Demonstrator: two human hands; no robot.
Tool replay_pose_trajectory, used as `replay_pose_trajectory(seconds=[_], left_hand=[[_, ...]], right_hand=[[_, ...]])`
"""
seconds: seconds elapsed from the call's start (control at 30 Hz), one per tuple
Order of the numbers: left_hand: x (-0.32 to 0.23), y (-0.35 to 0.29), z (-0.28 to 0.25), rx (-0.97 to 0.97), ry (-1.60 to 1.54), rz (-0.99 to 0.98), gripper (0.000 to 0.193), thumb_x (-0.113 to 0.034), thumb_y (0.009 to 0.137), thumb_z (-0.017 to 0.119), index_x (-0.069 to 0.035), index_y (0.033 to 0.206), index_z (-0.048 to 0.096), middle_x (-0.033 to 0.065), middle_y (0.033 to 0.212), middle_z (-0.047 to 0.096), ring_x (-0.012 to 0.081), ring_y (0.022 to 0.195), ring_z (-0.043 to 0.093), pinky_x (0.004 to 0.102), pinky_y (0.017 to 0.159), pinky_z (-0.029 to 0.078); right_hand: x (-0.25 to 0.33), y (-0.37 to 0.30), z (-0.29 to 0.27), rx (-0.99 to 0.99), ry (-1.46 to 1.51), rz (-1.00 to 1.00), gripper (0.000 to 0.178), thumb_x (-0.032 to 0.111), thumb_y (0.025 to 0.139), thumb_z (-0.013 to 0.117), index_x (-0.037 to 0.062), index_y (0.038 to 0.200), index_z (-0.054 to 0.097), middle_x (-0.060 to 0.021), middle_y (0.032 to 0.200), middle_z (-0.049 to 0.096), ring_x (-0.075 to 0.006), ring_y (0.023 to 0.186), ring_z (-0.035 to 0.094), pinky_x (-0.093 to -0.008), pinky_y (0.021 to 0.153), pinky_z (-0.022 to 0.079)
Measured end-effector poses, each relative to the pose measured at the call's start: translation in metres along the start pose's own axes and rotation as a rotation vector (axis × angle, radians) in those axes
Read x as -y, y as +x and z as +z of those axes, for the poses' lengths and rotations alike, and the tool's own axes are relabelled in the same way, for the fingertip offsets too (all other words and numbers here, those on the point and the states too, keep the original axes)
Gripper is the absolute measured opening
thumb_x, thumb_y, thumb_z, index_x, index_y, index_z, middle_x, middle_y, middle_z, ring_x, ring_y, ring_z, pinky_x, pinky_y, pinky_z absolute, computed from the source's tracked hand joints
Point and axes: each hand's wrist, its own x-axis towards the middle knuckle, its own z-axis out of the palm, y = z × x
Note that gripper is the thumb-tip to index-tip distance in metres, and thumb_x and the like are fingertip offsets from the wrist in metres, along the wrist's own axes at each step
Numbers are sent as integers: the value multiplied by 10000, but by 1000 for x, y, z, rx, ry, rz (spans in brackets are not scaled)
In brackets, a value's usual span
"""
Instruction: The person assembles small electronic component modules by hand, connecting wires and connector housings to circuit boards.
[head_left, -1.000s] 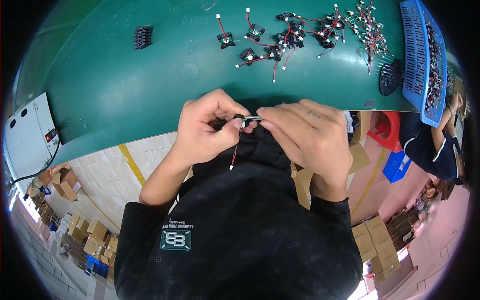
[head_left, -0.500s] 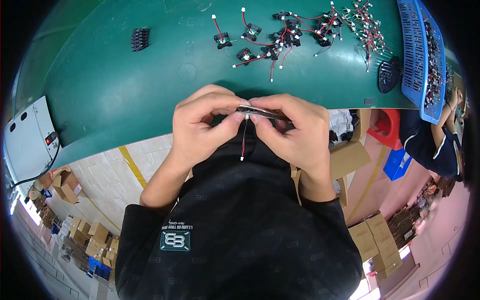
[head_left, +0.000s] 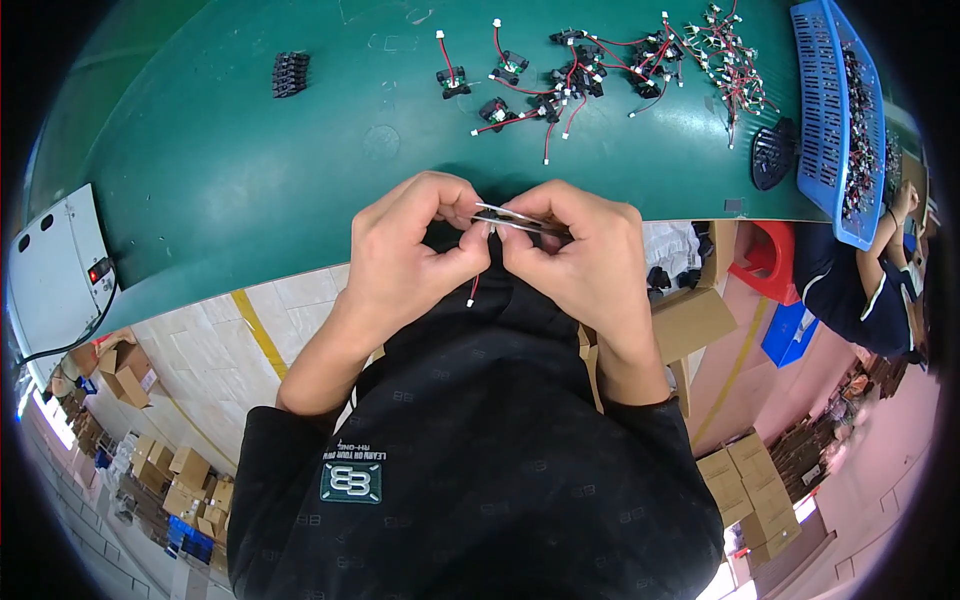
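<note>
My left hand (head_left: 405, 245) and my right hand (head_left: 585, 250) are close together just past the table's near edge. Metal tweezers (head_left: 518, 217) lie in my right hand's pinch, their two tips pointing left towards my left fingertips. Between the left thumb and fingers is a small wired part, mostly hidden; its short red lead (head_left: 474, 290) hangs below, ending in a white plug. Farther away on the green table (head_left: 250, 200) lie several black parts with red leads (head_left: 575, 80), and a row of black pieces (head_left: 290, 75) stands to the left.
A blue basket (head_left: 822, 110) full of small parts stands at the right end, beside a black ribbed piece (head_left: 773, 155). White-plugged leads (head_left: 735, 65) are heaped nearby. A white box (head_left: 65, 260) with a red switch is at left. Another person's arm (head_left: 890, 225) shows far right.
The tweezers' prongs now show apart at the tips. The hanging lead has swung left and less of it shows. The view has shifted slightly; both hands remain together.
</note>
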Motion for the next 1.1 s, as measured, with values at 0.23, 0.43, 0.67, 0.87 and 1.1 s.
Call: replay_pose_trajectory(seconds=[0.23,0.43,0.67,0.87,1.1], left_hand=[[4,-3,-2,20,-451,-174,212,58,794,644,31,992,576,62,878,647,108,796,646,246,725,532],[6,-2,-5,102,-769,-139,299,96,844,570,59,1136,523,92,1009,619,120,927,617,255,816,514],[12,2,-3,49,-545,-49,248,96,801,599,38,1043,591,66,991,612,112,889,614,248,778,513],[15,9,-5,-11,-316,-22,224,74,719,645,11,933,626,67,861,622,119,759,623,245,680,507],[15,20,-2,-75,-62,67,225,67,697,666,7,910,622,84,845,624,134,711,622,260,649,505]], right_hand=[[3,0,-1,29,235,149,96,7,783,705,-25,859,657,-5,731,680,-8,598,542,-162,516,403],[-6,-3,6,3,546,149,137,-21,838,672,-51,968,641,-48,873,682,-45,751,594,-171,659,463],[-7,-2,17,-61,624,148,116,15,843,678,-40,943,658,18,768,668,10,657,513,-163,549,411],[-5,7,12,-1,216,84,116,66,781,713,-5,861,668,-6,611,614,-18,505,484,-214,458,396],[-6,18,13,-60,168,41,117,75,752,713,12,830,651,-50,661,644,-83,493,545,-244,468,441]])
